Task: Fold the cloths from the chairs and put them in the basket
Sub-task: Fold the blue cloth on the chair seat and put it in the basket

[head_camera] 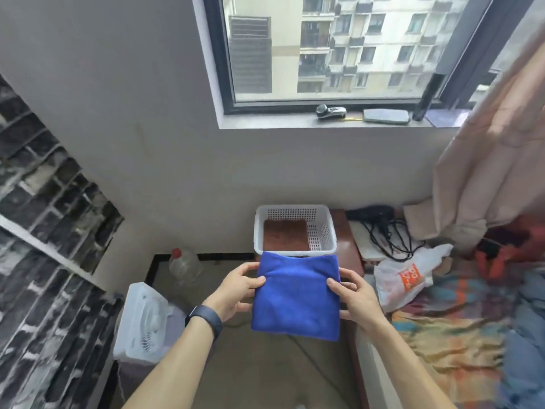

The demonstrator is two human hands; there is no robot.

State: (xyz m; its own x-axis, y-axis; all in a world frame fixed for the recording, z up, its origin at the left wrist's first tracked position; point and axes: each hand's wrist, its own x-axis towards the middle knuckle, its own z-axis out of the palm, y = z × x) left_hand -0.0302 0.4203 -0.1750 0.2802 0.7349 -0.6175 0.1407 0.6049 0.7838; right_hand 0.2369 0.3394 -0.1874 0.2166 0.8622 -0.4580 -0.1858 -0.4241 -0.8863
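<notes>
1. Grey walls meet at a dark-framed window [324, 48] looking out on apartment blocks; a brick-patterned panel [44, 231] covers the left wall, and a pink curtain [486, 172] hangs at the right.
2. Against the far wall, a white perforated basket [323, 234] sits on a brown stool [345, 240].
3. A folded brown cloth [285, 234] lies flat inside the basket, on its left side.
4. A folded blue cloth [296, 296] is held in the air just near of the basket, its far edge overlapping the basket's near rim in the view. Whether the two touch cannot be told.
5. The left hand [236, 290] grips the blue cloth's left edge, thumb on top and fingers curled underneath. A dark wristband [205, 317] is on that wrist.
6. The right hand [355, 299] grips the right edge the same way, thumb pressed on the upper face.
7. Left of the hands, a clear plastic bottle [185, 265] with a red cap stands on the floor, and a white box fan [144, 320] stands nearer.
8. Right of the stool lie a black hair dryer [373, 216] with its coiled cord and a white plastic bag [407, 278] with orange print.
9. A multicoloured bedspread [457, 335] fills the near right.
</notes>
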